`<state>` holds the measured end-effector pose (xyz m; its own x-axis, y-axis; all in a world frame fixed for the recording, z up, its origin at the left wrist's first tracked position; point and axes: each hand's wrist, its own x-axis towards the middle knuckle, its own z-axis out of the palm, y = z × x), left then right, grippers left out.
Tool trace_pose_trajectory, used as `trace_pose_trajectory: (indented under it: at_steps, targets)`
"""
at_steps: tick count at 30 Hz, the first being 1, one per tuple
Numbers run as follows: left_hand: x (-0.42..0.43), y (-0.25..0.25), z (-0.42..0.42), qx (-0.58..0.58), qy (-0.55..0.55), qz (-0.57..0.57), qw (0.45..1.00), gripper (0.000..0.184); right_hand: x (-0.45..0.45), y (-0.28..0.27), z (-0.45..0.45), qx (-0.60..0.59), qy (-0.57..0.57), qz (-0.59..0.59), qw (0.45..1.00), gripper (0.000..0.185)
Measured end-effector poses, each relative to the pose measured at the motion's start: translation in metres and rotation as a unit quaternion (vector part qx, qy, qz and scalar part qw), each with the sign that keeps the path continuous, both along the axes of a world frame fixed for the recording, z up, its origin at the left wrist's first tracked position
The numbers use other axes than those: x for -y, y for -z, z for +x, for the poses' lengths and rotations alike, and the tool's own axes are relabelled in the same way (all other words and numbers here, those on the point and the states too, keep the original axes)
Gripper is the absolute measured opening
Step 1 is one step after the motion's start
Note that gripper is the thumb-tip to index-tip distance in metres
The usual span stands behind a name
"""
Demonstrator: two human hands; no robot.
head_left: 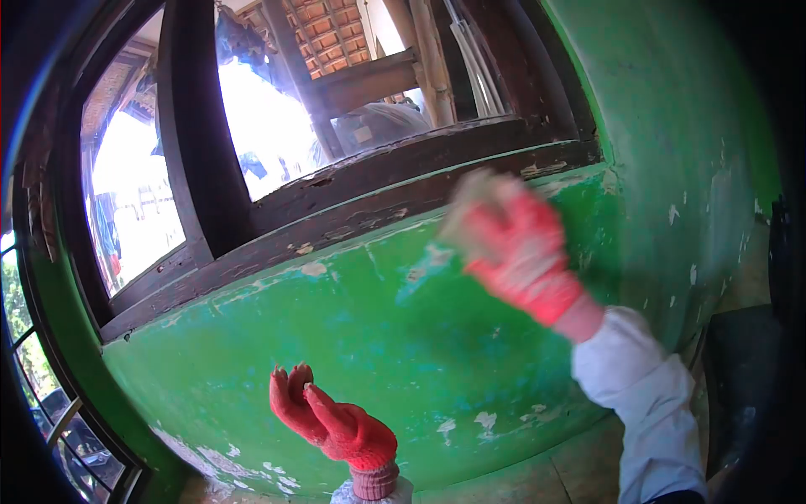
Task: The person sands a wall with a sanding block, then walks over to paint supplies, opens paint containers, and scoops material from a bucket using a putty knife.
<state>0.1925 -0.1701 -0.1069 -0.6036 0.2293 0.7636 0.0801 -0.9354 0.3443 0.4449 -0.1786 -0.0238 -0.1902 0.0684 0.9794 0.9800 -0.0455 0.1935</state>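
a tan pad point(458, 223), smeared by blur so its edges and texture are hard to make out, is at the green wall point(252, 353) just below the dark window frame point(353, 186), gripped by the right hand point(531, 252) in a red-and-white glove. the left hand point(342, 424), in a red knit glove, has half-curled fingers; whether they hold anything, i cannot tell. its forearm is cut off below. the paint is chipped, the wood scuffed; glare hides the view through the panes point(269, 126).
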Motion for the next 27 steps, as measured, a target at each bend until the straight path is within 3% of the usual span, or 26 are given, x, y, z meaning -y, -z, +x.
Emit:
trace_pose_trajectory:
  at_steps: [1, 2, 3, 5, 7, 8, 10, 11, 12, 14, 16, 17, 19, 20, 21, 22, 23, 27]
  targets:
    - [-0.003, 0.002, -0.010, 0.006, 0.003, -0.003, 1.000, 0.039, -0.004, 0.004, 0.026, -0.160, -0.127, 0.016, 0.979, 0.064]
    - [-0.006, 0.004, -0.020, 0.022, 0.008, -0.002, 1.000, 0.040, 0.001, 0.001, 0.055, -0.166, -0.025, 0.075, 0.983, 0.061]
    - [-0.009, 0.007, -0.030, 0.034, 0.013, -0.004, 0.999, 0.041, -0.005, 0.014, 0.108, -0.096, 0.194, 0.109, 0.970, 0.061]
    - [-0.018, 0.009, -0.051, 0.063, 0.013, 0.012, 0.998, 0.039, -0.006, 0.021, 0.101, -0.013, 0.408, 0.124, 0.904, 0.060]
    - [-0.023, 0.009, -0.062, 0.077, 0.004, 0.046, 0.996, 0.040, -0.018, 0.028, 0.040, -0.188, 0.194, 0.127, 0.954, 0.058]
    - [-0.023, 0.013, -0.069, 0.072, 0.010, 0.039, 0.997, 0.040, -0.017, 0.025, -0.016, -0.283, 0.072, 0.140, 0.946, 0.058]
    - [-0.023, 0.023, -0.082, 0.074, 0.070, 0.114, 0.988, 0.051, -0.038, 0.079, -0.102, -0.154, -0.055, 0.091, 0.982, 0.057]
    - [-0.030, 0.028, -0.089, -0.012, 0.010, 0.177, 0.984, 0.044, -0.048, 0.117, -0.146, -0.112, -0.116, 0.013, 0.987, 0.054]
    - [-0.031, 0.029, -0.090, -0.014, 0.014, 0.169, 0.985, 0.044, -0.060, 0.163, -0.184, -0.055, -0.164, -0.055, 0.983, 0.051]
    - [-0.026, 0.023, -0.087, 0.016, -0.054, 0.168, 0.984, 0.038, -0.077, 0.249, -0.222, 0.146, -0.123, -0.037, 0.981, 0.046]
    - [-0.027, 0.023, -0.091, 0.014, -0.058, 0.156, 0.986, 0.038, -0.088, 0.275, -0.217, 0.188, -0.105, -0.011, 0.977, 0.045]
    - [-0.030, 0.029, -0.095, 0.001, -0.057, 0.135, 0.989, 0.037, -0.090, 0.273, -0.199, 0.019, -0.271, -0.166, 0.948, 0.043]
    - [-0.040, 0.037, -0.098, -0.007, -0.046, 0.107, 0.993, 0.038, -0.074, 0.246, -0.155, -0.155, -0.406, -0.312, 0.845, 0.042]
    - [-0.047, 0.041, -0.099, -0.015, -0.050, 0.101, 0.993, 0.039, -0.057, 0.225, -0.129, -0.191, -0.248, -0.194, 0.930, 0.046]
    - [-0.052, 0.044, -0.102, -0.024, -0.055, 0.096, 0.994, 0.040, -0.036, 0.199, -0.105, -0.216, -0.080, -0.068, 0.971, 0.052]
    - [-0.056, 0.047, -0.107, -0.026, -0.053, 0.089, 0.994, 0.040, -0.024, 0.185, -0.079, -0.229, 0.089, 0.059, 0.968, 0.058]
    - [-0.060, 0.048, -0.111, -0.032, -0.062, 0.098, 0.993, 0.040, -0.034, 0.201, -0.038, -0.320, 0.054, 0.077, 0.943, 0.076]
    - [-0.057, 0.046, -0.108, -0.005, -0.049, 0.081, 0.995, 0.038, -0.032, 0.210, -0.016, -0.403, 0.113, 0.061, 0.906, 0.076]
